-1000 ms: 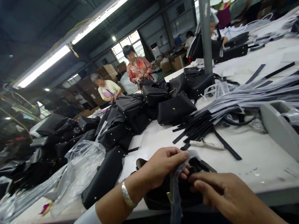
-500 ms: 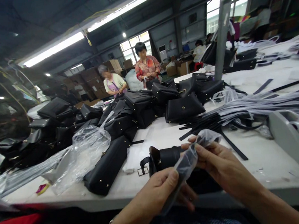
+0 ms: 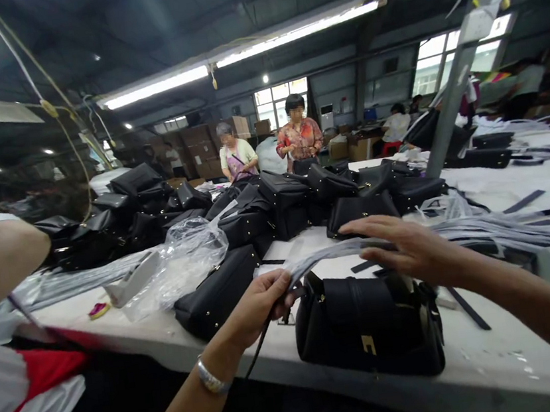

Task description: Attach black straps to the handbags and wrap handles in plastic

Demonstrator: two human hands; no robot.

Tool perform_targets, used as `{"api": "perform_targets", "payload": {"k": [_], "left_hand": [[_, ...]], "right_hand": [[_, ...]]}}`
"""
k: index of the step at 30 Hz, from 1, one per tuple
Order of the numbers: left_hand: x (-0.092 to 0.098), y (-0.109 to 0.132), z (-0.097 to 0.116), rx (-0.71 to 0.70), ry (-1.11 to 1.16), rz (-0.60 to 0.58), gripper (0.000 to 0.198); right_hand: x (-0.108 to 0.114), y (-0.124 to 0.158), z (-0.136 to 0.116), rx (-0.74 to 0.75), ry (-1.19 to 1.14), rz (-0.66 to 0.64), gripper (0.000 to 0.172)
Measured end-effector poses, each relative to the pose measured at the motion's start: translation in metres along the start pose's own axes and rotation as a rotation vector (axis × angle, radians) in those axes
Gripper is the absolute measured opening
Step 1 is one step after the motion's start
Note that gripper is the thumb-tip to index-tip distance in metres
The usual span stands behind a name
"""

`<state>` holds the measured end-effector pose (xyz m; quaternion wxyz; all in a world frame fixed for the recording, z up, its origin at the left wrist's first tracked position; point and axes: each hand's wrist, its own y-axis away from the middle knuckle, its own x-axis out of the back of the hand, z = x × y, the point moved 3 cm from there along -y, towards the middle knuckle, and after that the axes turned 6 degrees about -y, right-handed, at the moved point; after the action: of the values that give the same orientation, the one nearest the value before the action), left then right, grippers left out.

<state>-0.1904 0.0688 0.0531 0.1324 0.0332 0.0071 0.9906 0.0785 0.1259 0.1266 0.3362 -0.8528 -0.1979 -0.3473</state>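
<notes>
Fingers of the left hand are closed on a clear plastic sleeve and a thin dark strap; the right hand lies open across the sleeve.
Right fingers are extended, nearly flat, resting rather than gripping. The sleeve spans just above the black handbag, which sits upright on the counter below both hands. Its film looks light, limp and slippery, so it is probably best pinched at the ends. The handbag looks soft-sided; its body offers the firmest hold. Other black bags are heaped beyond the handbag.
</notes>
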Motion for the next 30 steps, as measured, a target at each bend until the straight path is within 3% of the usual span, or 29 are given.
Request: {"api": "perform_targets", "payload": {"k": [2,4,7,10,14,16,18,21,24,26,30], "left_hand": [[-0.004,-0.013,0.002,-0.012,0.050,-0.027,0.047],[-0.008,-0.023,0.001,-0.014,0.061,-0.050,0.048],[-0.008,-0.027,-0.006,-0.039,0.036,-0.089,0.048],[0.004,-0.021,-0.020,-0.052,-0.002,-0.126,0.045],[0.029,-0.014,-0.030,-0.019,-0.082,-0.064,0.049],[0.034,-0.015,-0.021,-0.033,-0.137,0.003,0.047],[0.030,-0.020,-0.001,-0.073,-0.190,0.038,0.045],[0.014,-0.029,0.037,-0.221,-0.242,0.035,0.038],[0.008,-0.031,0.061,-0.352,-0.295,0.025,0.033],[0.018,-0.026,0.059,-0.369,-0.386,0.049,0.029],[0.048,-0.011,0.031,-0.287,-0.539,0.138,0.023]], "right_hand": [[-0.002,-0.015,0.006,-0.101,-0.149,-0.231,0.043],[0.002,-0.024,0.013,-0.201,-0.235,-0.330,0.045],[0.015,-0.028,0.021,-0.240,-0.204,-0.313,0.045],[0.032,-0.028,0.033,-0.250,-0.113,-0.249,0.046],[0.047,-0.032,0.042,-0.226,-0.014,-0.346,0.063],[0.046,-0.042,0.031,-0.186,0.064,-0.389,0.078],[0.039,-0.056,0.003,-0.073,0.166,-0.353,0.082],[0.015,-0.078,-0.052,0.156,0.262,-0.331,0.067],[-0.003,-0.088,-0.080,0.167,0.230,-0.538,0.042],[0.000,-0.086,-0.071,0.111,0.233,-0.614,0.032],[0.023,-0.077,-0.019,-0.030,0.279,-0.576,0.035]]}}
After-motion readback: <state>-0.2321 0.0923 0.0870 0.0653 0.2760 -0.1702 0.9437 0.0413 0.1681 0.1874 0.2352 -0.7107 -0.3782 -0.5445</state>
